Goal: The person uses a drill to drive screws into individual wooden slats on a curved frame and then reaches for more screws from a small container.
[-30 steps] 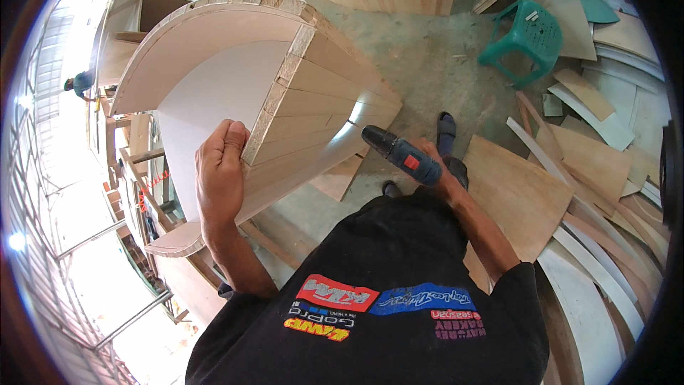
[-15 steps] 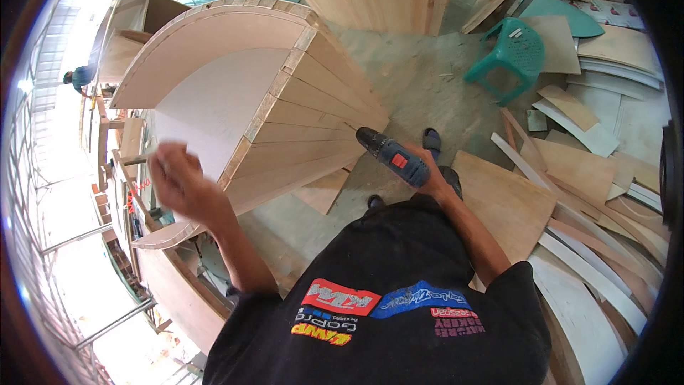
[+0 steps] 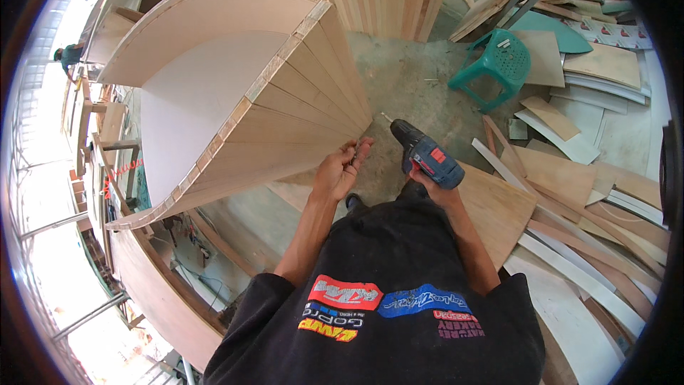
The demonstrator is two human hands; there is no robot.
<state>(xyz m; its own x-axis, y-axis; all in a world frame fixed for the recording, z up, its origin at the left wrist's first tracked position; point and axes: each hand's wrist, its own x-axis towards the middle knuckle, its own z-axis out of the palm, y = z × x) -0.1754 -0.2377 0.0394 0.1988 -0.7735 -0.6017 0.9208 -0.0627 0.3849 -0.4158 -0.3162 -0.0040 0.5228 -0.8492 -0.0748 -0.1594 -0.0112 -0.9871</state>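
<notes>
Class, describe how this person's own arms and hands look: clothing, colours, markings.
The left hand and right hand are bare, without gloves; the forearms are uncovered too. The black shirt has plain, loose sleeves and red, blue, yellow and purple prints.

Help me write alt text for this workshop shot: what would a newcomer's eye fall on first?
Probably the big curved wooden shell, spreading from the upper left to the centre. Then the dark blue power drill in the person's right grip, right of centre, and the green stool at upper right.
</notes>
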